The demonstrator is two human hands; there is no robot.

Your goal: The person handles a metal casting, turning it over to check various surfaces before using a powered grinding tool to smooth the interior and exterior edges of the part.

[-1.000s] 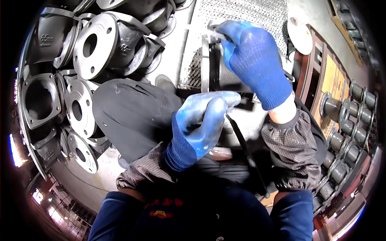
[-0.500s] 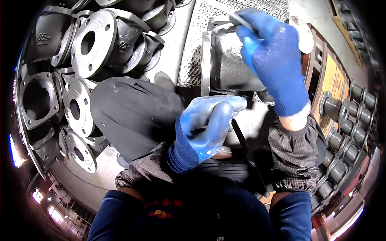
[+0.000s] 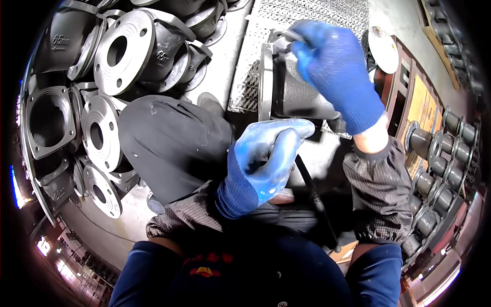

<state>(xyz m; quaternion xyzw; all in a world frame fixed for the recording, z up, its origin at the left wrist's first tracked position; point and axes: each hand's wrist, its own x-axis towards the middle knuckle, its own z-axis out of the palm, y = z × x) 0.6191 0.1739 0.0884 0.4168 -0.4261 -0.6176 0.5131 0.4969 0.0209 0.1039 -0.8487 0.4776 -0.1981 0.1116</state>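
Observation:
My right hand (image 3: 337,66), in a blue coated glove, is closed on a flat grey metal piece (image 3: 289,36). It is over the far right part of a dark grey cast valve body (image 3: 302,97) with a flange on its left side. Below the casting, my left hand (image 3: 268,161), gloved alike, is curled with thumb against forefinger. What it holds, if anything, is hidden. A black rod (image 3: 313,197) slants from beside its fingertips down to the right; I cannot tell whether the hand grips it.
Several flanged valve bodies (image 3: 124,53) are stacked at the left. Under the work lies a textured metal plate (image 3: 327,10). At right are a white round object (image 3: 383,50), a wooden pallet (image 3: 420,102) and rows of dark flanged parts (image 3: 439,163). My knee (image 3: 169,138) is left of the casting.
My right hand has moved slightly down and left with the flat metal piece, nearer the casting's far edge. The left hand has barely shifted.

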